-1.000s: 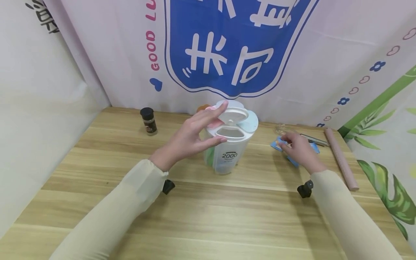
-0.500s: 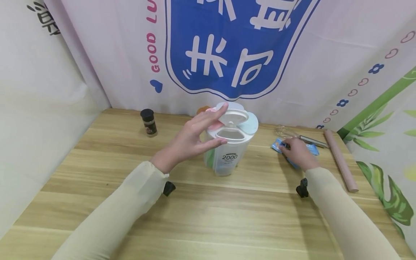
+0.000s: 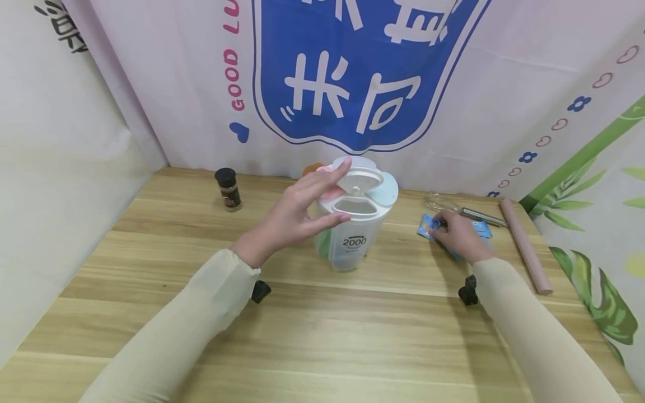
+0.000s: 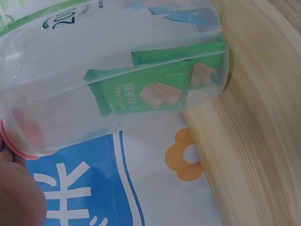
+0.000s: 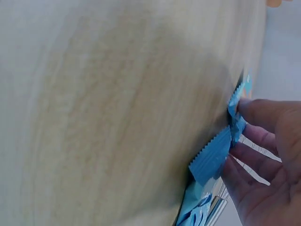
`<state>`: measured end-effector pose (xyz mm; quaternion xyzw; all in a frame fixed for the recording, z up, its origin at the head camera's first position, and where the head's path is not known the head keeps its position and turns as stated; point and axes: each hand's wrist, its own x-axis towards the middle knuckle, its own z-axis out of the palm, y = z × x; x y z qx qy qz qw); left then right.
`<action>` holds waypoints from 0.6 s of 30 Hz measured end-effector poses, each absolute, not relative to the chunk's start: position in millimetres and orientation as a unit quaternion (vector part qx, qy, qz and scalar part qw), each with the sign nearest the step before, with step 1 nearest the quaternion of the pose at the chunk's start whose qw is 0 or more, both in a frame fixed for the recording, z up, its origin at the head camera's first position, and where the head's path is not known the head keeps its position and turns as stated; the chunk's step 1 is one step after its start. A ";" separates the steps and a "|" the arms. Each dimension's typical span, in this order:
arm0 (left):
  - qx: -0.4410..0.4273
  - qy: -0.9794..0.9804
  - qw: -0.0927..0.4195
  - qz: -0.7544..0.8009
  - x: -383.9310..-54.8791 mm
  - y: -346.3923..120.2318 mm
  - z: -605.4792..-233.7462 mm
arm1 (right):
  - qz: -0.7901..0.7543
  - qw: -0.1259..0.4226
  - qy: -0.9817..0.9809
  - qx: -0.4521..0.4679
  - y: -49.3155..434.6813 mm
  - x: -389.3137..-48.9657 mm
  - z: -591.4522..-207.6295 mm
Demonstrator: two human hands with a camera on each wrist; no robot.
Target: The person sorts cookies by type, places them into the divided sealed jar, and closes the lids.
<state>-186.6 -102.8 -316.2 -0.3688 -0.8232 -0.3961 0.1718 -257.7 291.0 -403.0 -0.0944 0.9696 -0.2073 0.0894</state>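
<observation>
A clear storage container (image 3: 355, 240) printed "2000" stands upright, its white front flap (image 3: 360, 180) raised above an opening. My left hand (image 3: 292, 215) rests at its lid, thumb and index finger extended on either side of the opening. Through the wall in the left wrist view, green dry-cake packets (image 4: 146, 92) show, plus a bluish packet (image 4: 190, 16) higher up. On the right, blue snack packets (image 3: 482, 228) lie on the table. My right hand (image 3: 459, 235) pinches one blue packet (image 5: 236, 108) between thumb and fingers; another blue packet (image 5: 211, 157) lies against its fingertips.
A black-capped spice jar (image 3: 229, 190) stands at the back left. Behind the packets lies a wire whisk (image 3: 481, 216), and a pink rolling pin (image 3: 526, 246) lies further right. A printed cloth (image 3: 453, 112) hangs along the table's back edge.
My right hand has lowered onto the blue packets and its fingers have closed on one. The left hand and the container hold their places.
</observation>
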 end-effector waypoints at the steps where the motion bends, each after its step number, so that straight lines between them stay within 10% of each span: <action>1: -0.368 -0.823 0.172 -0.397 -186.5 -102.8 -316.2 | -0.210 0.093 0.969 -0.095 291.0 -257.3 -402.2; 18: -0.366 -0.821 0.172 -0.403 -186.4 -102.9 -316.6 | -0.260 0.022 0.958 -0.122 291.8 -251.9 -406.0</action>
